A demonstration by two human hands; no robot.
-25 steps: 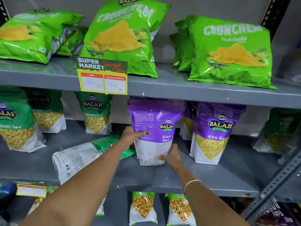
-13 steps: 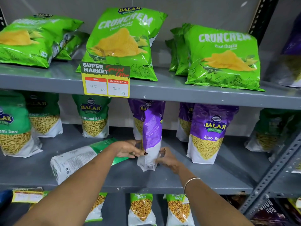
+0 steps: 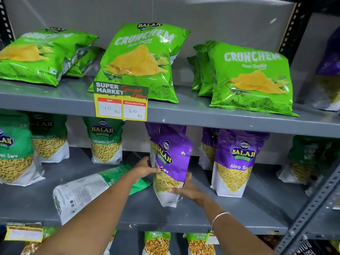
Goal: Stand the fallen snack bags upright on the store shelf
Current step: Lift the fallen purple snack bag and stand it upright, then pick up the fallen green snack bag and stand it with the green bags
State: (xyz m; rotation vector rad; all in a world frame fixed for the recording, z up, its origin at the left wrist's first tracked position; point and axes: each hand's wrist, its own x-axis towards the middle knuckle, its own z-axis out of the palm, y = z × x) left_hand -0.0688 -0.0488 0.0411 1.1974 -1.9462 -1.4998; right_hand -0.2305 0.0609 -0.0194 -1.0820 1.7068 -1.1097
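Note:
A purple Aloo Sev bag (image 3: 172,162) stands nearly upright on the grey middle shelf (image 3: 147,214), its front turned toward me. My left hand (image 3: 145,169) grips its left edge at mid-height. My right hand (image 3: 185,189) holds its lower right side. Left of it a green and white sev bag (image 3: 86,190) lies flat on its side, back label up, under my left forearm. Another purple Aloo Sev bag (image 3: 237,162) stands upright to the right.
Green sev bags (image 3: 105,142) stand at the back left of the middle shelf. Green Crunchem chip bags (image 3: 139,61) lean on the top shelf behind a price tag (image 3: 121,102). A slotted metal upright (image 3: 312,203) runs along the right. More bags (image 3: 157,243) stand on the bottom shelf.
I have turned the purple Aloo Sev bag from back-facing, through edge-on, to front-facing. Both hands stayed on it and shifted around its sides. The camera tilted up slightly.

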